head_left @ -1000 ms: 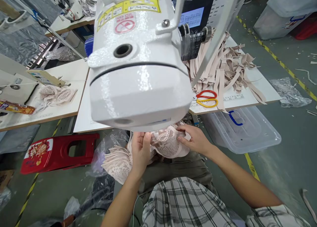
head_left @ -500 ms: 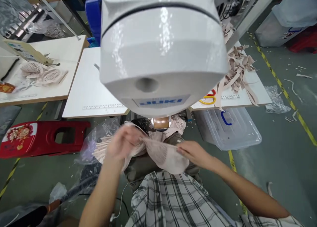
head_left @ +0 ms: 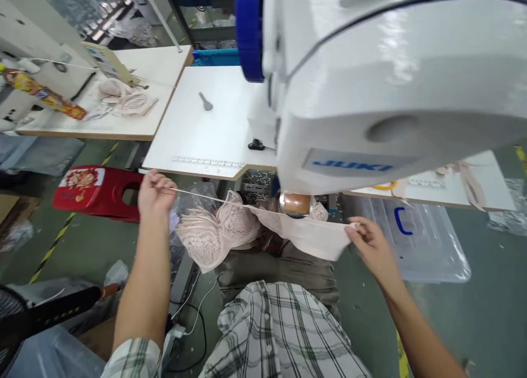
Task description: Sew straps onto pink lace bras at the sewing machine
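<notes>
My left hand [head_left: 154, 192] is raised at the left, fingers pinched on a thin pale strap [head_left: 197, 195] that runs taut to a pink lace bra [head_left: 218, 232] hanging over my lap. At the right, my right hand [head_left: 370, 246] grips the other end of the garment, a plain pink wing [head_left: 313, 236], and stretches it out flat. The white JUKI sewing machine head [head_left: 370, 81] looms right above, and its underside hides part of the garment's middle.
A white work table [head_left: 206, 131] carries a printed ruler along its front edge. More lace pieces [head_left: 123, 98] lie on the table to the left. A red plastic stool [head_left: 96, 191] stands on the floor at left, and a clear plastic bin [head_left: 428, 240] at right.
Both hands have moved apart, spreading the bra wide; the left hand now pulls its strap out to the left. My view has swung left and closer under the machine head.
</notes>
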A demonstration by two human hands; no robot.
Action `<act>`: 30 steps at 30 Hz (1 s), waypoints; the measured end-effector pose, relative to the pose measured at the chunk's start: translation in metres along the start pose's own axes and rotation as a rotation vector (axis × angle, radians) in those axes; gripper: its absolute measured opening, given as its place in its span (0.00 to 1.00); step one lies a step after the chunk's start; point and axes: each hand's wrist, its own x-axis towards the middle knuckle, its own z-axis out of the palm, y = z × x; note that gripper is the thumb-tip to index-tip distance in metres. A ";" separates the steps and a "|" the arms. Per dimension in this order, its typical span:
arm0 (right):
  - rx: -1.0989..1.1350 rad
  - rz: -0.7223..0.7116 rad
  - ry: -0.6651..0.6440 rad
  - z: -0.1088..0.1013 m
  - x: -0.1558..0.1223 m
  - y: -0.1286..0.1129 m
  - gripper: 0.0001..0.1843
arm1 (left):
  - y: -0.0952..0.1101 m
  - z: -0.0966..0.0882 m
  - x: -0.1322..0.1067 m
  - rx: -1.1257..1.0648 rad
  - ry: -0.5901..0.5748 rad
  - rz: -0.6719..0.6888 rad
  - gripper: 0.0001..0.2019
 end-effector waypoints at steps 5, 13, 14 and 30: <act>-0.050 -0.084 0.190 0.028 -0.003 -0.004 0.18 | -0.048 0.010 -0.037 0.122 -0.273 -0.299 0.17; -0.017 -0.183 -0.459 0.067 0.002 -0.068 0.15 | -0.108 0.046 -0.125 0.529 -0.904 -0.304 0.19; 0.029 -0.169 -0.486 0.068 0.003 -0.073 0.17 | -0.110 0.049 -0.130 0.617 -0.936 -0.251 0.18; 0.257 0.064 -0.135 0.071 0.017 -0.056 0.15 | -0.164 0.032 -0.156 0.720 -0.921 0.000 0.13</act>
